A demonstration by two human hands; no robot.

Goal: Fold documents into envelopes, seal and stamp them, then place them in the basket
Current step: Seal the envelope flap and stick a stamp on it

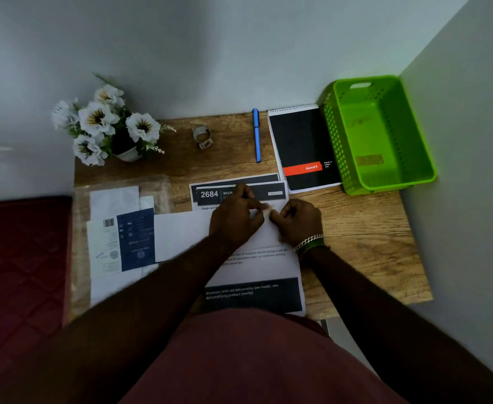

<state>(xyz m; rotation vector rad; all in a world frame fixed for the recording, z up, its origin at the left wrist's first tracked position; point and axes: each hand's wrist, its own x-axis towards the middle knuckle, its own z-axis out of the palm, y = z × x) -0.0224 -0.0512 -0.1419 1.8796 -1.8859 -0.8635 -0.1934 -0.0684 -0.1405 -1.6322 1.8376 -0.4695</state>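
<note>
White envelope (pixel 181 234) lies flat mid-desk, long axis left-right, atop printed documents (pixel 257 275); left hand (pixel 233 217) and right hand (pixel 297 221) meet over its right end, fingertips pinching a small pale scrap (pixel 265 213); green basket (pixel 385 176) far right.

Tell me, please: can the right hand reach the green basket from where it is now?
Probably yes. The right hand is busy pinching a small piece with the left hand, but only bare table lies between it and the green basket.

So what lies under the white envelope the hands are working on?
The white envelope rests on a printed document sheet with a dark banner, on another such sheet. The envelope and both hands hide its middle text.
</note>
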